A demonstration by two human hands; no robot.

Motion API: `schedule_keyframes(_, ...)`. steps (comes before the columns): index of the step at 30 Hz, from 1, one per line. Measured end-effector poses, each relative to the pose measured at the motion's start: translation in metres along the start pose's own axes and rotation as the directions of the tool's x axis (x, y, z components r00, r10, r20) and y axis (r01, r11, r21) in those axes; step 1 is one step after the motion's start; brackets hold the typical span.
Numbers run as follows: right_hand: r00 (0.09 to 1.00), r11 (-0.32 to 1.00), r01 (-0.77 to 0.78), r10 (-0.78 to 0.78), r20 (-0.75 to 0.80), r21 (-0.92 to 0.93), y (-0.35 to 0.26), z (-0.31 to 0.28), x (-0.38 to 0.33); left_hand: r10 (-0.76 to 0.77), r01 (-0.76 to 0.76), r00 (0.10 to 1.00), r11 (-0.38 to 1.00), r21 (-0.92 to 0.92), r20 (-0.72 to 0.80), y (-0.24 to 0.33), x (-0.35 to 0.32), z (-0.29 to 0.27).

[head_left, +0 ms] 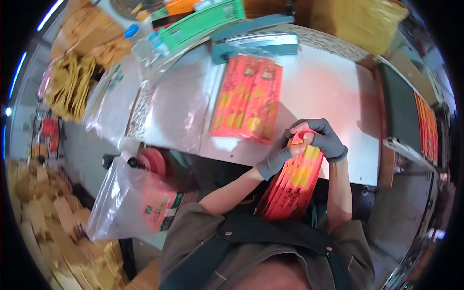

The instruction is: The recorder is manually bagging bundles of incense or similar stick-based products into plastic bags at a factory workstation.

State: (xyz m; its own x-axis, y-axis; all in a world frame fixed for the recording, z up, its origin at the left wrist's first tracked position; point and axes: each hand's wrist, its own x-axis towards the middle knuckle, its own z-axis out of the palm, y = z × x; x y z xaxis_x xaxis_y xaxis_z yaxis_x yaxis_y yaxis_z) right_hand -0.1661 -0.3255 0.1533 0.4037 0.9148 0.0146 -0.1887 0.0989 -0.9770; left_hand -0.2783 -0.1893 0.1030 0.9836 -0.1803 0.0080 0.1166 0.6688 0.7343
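Both my hands wear grey gloves with bare fingertips. They hold a bundle of long red packets with gold print (299, 181) upright at the table's front edge, its lower end close to my lap. At the near-left side of the bundle's top, my left hand (284, 157) is closed on it. My right hand (327, 140) wraps the top from the right, with thumb and fingers pinching the packets' ends. A flat, clear-wrapped pack of similar red packets (247, 99) lies on the white table (321, 82) ahead and to the left.
Behind the pack stands a long teal machine (256, 46), with a green crate (203, 24) beyond it. A large clear plastic bag (118, 205) hangs at my left. Brown cardboard (63, 217) is piled lower left. More red packets (425, 128) stand at the right.
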Motion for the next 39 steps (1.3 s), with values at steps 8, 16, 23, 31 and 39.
schedule_keyframes(8,0.993,0.986,-0.070,0.084,0.084,-0.154,0.020,0.012,0.049,0.394,0.160,0.853,0.425,0.891,-0.341,0.175,-0.114,-0.169)
schedule_keyframes(16,0.994,0.979,-0.108,0.109,-0.002,-0.171,0.023,0.020,0.058,0.417,0.539,0.806,-0.226,0.811,-0.420,0.207,-0.175,-0.277)
schedule_keyframes(23,0.993,0.979,-0.114,0.109,-0.040,-0.170,0.024,0.023,0.052,0.516,0.518,0.756,-0.095,0.850,-0.403,0.194,-0.164,-0.254)
schedule_keyframes(31,0.988,0.981,-0.150,0.144,-0.057,-0.121,0.026,0.023,0.045,0.592,0.592,0.700,-0.169,0.788,-0.399,0.185,-0.147,-0.253)
schedule_keyframes(39,0.986,0.982,-0.154,0.147,-0.077,-0.105,0.028,0.019,0.039,0.664,0.614,0.675,-0.266,0.743,-0.321,0.157,-0.131,-0.224)
